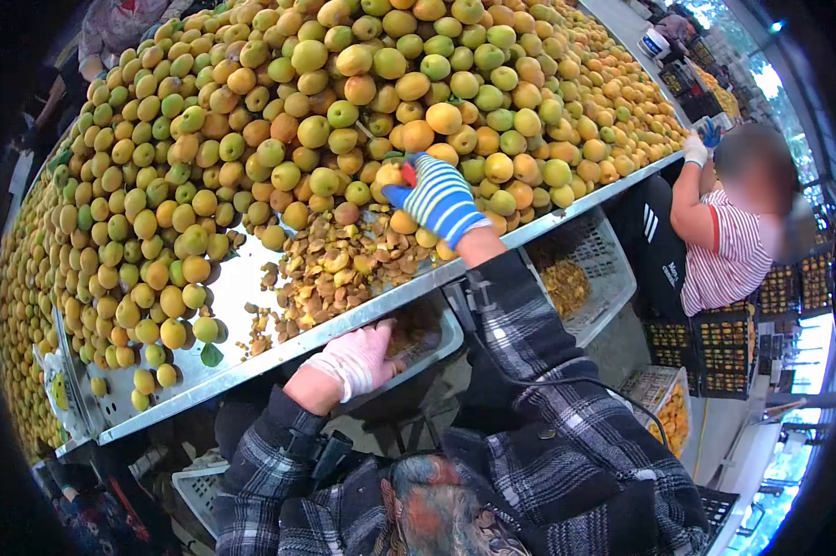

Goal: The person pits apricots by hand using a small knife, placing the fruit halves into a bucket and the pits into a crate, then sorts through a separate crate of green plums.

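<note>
right hand [436, 199] pinching apricot [389, 174] near bench [237, 287] front edge | left hand [355, 357] curled over crate [450, 340], hold unclear | best: gentle grip, take loose fruit only, avoid pile [344, 83] rolling

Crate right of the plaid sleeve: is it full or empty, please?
Partly full: the white crate holds fruit pieces below bare mesh walls.

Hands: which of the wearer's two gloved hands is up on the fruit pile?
The right hand, in the blue-striped glove; the left hand, in white, is below the table edge.

metal table [251, 287] heaped with apricots [362, 102] and pits [344, 264].
</note>
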A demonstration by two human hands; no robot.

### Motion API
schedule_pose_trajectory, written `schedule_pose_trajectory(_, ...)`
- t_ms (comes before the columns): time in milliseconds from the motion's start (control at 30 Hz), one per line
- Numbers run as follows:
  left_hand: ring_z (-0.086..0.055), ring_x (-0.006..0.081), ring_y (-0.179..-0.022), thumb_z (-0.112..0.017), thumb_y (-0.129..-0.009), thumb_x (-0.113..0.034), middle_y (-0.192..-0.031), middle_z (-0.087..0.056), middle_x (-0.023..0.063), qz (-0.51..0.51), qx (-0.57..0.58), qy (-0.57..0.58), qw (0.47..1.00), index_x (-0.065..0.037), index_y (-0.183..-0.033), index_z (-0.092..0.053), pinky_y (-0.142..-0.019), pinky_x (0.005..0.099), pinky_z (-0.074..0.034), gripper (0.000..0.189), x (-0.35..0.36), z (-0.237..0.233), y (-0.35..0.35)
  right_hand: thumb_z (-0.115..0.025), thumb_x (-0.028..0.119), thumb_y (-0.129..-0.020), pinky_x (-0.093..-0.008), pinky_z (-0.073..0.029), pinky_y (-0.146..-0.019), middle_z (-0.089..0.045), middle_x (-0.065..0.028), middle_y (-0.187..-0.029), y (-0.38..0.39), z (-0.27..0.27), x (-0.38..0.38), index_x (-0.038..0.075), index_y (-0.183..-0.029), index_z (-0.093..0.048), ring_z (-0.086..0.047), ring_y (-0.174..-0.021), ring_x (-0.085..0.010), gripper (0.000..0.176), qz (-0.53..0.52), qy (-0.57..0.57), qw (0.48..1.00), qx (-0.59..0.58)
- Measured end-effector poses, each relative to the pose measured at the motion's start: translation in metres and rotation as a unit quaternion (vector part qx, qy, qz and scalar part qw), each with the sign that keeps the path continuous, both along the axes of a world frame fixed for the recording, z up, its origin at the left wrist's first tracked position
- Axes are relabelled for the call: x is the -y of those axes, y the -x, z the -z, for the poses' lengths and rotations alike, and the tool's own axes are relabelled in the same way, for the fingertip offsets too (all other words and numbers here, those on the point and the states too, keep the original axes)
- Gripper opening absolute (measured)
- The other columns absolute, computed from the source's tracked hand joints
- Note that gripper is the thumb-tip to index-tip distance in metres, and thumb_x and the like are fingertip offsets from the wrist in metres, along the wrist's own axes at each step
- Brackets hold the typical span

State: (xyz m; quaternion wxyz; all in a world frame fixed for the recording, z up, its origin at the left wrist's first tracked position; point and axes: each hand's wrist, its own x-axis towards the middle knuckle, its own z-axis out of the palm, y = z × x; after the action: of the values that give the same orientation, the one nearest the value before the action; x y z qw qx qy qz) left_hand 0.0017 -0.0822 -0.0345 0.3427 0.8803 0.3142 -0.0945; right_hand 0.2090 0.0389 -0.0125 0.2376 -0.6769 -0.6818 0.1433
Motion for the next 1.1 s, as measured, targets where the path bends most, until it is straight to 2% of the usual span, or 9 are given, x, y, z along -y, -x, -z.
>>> schedule_pose_trajectory(100,-0.064,0.0287,-0.081,-0.055,-0.088,-0.032,-0.091,-0.065,0.0168,-0.062,0.11,0.163,0.979,0.002,-0.113,-0.053,-0.073,0.0374,-0.051,0.042,-0.016,-0.018,0.013,-0.078,0.043,-0.07,-0.0324,-0.051,-0.062,-0.066,-0.0108,-0.077,0.003,-0.017,0.008,0.002,-0.105,-0.062,-0.062,-0.065,-0.0184,0.056,-0.056,0.101,0.955,-0.273)
schedule_pose_trajectory(200,-0.06,0.0133,-0.065,-0.042,-0.096,-0.035,-0.089,-0.064,0.0114,-0.3,0.372,0.397,0.784,-0.001,-0.111,-0.054,-0.055,0.0237,-0.047,0.039,-0.043,-0.03,0.023,-0.075,0.033,-0.077,-0.0209,-0.041,-0.048,-0.062,0.0001,-0.073,0.02,-0.021,0.026,0.005,-0.103,-0.065,-0.051,-0.054,-0.003,0.039,-0.118,0.19,0.885,-0.409)
schedule_pose_trajectory(233,-0.059,0.014,-0.065,-0.044,-0.096,-0.04,-0.092,-0.063,0.0113,-0.4,0.501,0.417,0.645,-0.001,-0.117,-0.052,-0.054,0.0234,-0.046,0.045,-0.046,-0.022,0.02,-0.075,0.033,-0.077,-0.0239,-0.044,-0.053,-0.064,0.0004,-0.074,0.029,-0.032,0.036,0.004,-0.103,-0.066,-0.053,-0.059,-0.0053,0.04,-0.131,0.213,0.862,-0.441)
schedule_pose_trajectory(500,-0.062,0.022,-0.094,-0.055,-0.092,-0.024,-0.115,-0.057,0.011,-0.421,0.668,0.491,0.369,-0.008,-0.132,-0.043,-0.079,0.0301,-0.055,0.045,-0.065,0.013,0.03,-0.071,0.035,-0.081,-0.038,-0.048,-0.062,-0.064,-0.0169,-0.076,0.053,-0.003,0.038,-0.001,-0.091,-0.06,-0.061,-0.067,-0.0298,0.039,-0.137,-0.057,0.965,-0.216)
schedule_pose_trajectory(633,-0.061,0.024,-0.1,-0.054,-0.093,-0.019,-0.117,-0.055,0.0124,-0.427,0.683,0.444,0.392,-0.011,-0.129,-0.045,-0.084,0.0337,-0.056,0.039,-0.058,-0.022,0.021,-0.063,0.024,-0.089,-0.0364,-0.047,-0.057,-0.062,-0.013,-0.071,0.057,-0.014,0.045,0.0,-0.09,-0.059,-0.059,-0.061,-0.027,0.025,-0.133,0.025,0.928,-0.346)
schedule_pose_trajectory(700,-0.061,0.0242,-0.099,-0.054,-0.093,-0.022,-0.115,-0.056,0.0127,-0.403,0.677,0.476,0.392,-0.009,-0.128,-0.046,-0.083,0.033,-0.056,0.038,-0.063,-0.005,0.028,-0.053,0.027,-0.095,-0.017,-0.035,-0.046,-0.055,0.0045,-0.063,0.06,-0.02,0.055,0.006,-0.097,-0.061,-0.047,-0.051,-0.0026,0.022,-0.136,0.169,0.873,-0.436)
schedule_pose_trajectory(800,-0.061,0.0243,-0.097,-0.053,-0.094,-0.027,-0.113,-0.058,0.0123,-0.347,0.662,0.548,0.374,-0.006,-0.124,-0.048,-0.082,0.0324,-0.055,0.037,-0.07,0.031,0.038,-0.052,0.026,-0.095,-0.02,-0.039,-0.048,-0.057,0.0036,-0.065,0.066,-0.002,0.058,0.005,-0.099,-0.061,-0.05,-0.054,-0.0041,0.023,-0.164,0.158,0.869,-0.439)
schedule_pose_trajectory(867,-0.061,0.0241,-0.097,-0.052,-0.094,-0.029,-0.112,-0.059,0.0115,-0.317,0.652,0.587,0.36,-0.004,-0.123,-0.049,-0.083,0.0324,-0.054,0.038,-0.07,0.029,0.034,-0.055,0.022,-0.093,-0.0383,-0.046,-0.056,-0.063,-0.018,-0.073,0.071,0.022,0.055,0.001,-0.088,-0.061,-0.061,-0.064,-0.0318,0.022,-0.175,0.003,0.917,-0.358)
schedule_pose_trajectory(1100,-0.058,0.0225,-0.095,-0.054,-0.093,-0.035,-0.111,-0.061,0.0109,-0.427,0.678,0.511,0.311,-0.006,-0.119,-0.052,-0.08,0.0316,-0.05,0.039,-0.061,0.002,0.006,-0.054,0.025,-0.093,-0.0442,-0.046,-0.057,-0.061,-0.0214,-0.072,0.071,0.016,0.059,0.0,-0.088,-0.059,-0.061,-0.068,-0.0385,0.026,-0.161,-0.07,0.956,-0.235)
